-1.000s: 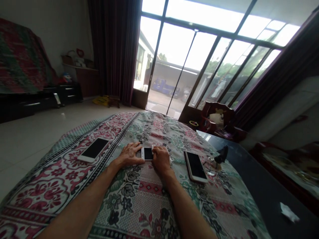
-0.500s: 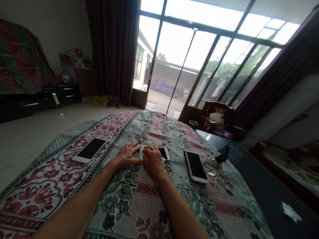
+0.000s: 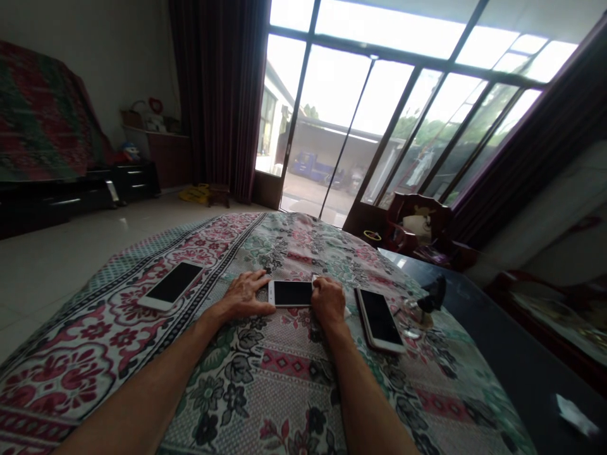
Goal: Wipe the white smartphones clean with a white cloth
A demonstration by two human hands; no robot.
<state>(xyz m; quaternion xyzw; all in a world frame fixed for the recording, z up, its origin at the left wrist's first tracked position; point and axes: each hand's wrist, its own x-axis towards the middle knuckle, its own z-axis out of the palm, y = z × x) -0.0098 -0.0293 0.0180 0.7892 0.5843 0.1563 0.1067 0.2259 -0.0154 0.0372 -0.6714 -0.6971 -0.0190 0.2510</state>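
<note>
The middle phone (image 3: 291, 293) lies flat, screen up, on the floral cloth (image 3: 279, 392), uncovered now, whereas the hands lay over it in the earlier frame. The left hand (image 3: 244, 297) has a wide grip, touching the phone's left end. The right hand (image 3: 328, 302) abuts the right end; its grip cannot be told. The left phone (image 3: 171, 285) and right phone (image 3: 379, 319) remain on the cloth, apart, and nothing is lifted.

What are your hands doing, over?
Left grip, right grip at ends of white smartphone. Smartphone on left, smartphone on right, both clear of hands.
</note>
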